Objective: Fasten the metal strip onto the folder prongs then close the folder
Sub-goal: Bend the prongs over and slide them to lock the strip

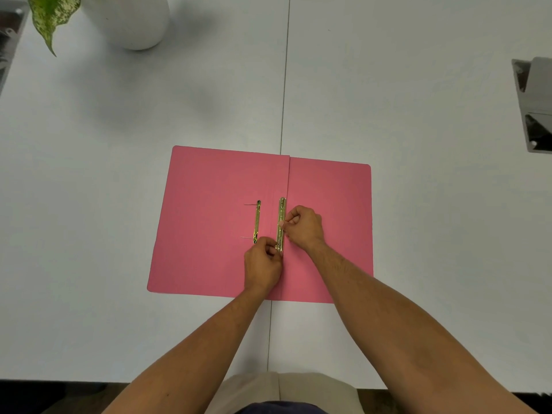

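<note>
We find the metal strip (281, 224) lying along the centre fold of the open pink folder (209, 234), not yet on the prongs. The prong base (256, 221) sits just to its left on the left leaf, its two thin prongs pointing left, unthreaded. We judge the task at an early stage: threading, fastening and closing the folder all remain.

The right hand (304, 227) is curled, fingertips pinching the strip at mid-length from the right. The left hand (263, 264) is likewise curled, fingers closed at the strip's near end; the exact contact there is partly hidden. Both forearms reach in from the near edge, wrists low over the folder.

The folder lies flat on the white worktop (418, 234), across its seam. A white pot (131, 19) with a leaf (49, 16) stands well apart at the far left.
</note>
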`<state>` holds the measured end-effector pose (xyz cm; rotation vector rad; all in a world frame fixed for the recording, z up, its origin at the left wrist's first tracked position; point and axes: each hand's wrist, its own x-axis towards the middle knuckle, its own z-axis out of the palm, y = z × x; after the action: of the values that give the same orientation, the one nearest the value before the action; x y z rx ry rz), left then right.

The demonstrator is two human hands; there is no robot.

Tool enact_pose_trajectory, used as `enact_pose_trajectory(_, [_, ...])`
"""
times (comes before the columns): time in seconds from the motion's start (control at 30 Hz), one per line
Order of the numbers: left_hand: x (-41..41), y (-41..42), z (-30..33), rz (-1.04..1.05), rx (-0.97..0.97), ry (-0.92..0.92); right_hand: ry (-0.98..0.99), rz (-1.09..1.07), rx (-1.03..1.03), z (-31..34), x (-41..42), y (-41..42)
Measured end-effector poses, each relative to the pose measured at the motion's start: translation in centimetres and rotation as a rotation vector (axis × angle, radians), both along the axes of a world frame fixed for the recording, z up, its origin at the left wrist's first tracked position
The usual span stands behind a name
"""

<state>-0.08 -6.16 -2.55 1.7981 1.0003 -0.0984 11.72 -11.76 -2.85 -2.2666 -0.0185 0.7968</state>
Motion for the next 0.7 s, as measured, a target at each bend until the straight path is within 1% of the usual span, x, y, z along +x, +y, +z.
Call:
enact_pose_trajectory(0.5, [0.0,0.9,-0.2,-0.095,0.026,0.011,0.001,-0.003,0.013,-0.1,-0.1,-0.1])
enact_pose_trajectory(0.6, [0.7,2.1,-0.5,-0.12,0.117,0.0,0.005,-0.005,0.018,-0.2,-0.1,-0.1])
enact_pose_trajectory(0.7, [2.0,3.5,-0.8,-0.272,0.32,-0.011,0.014,-0.008,0.016,-0.2,-0.1,-0.1])
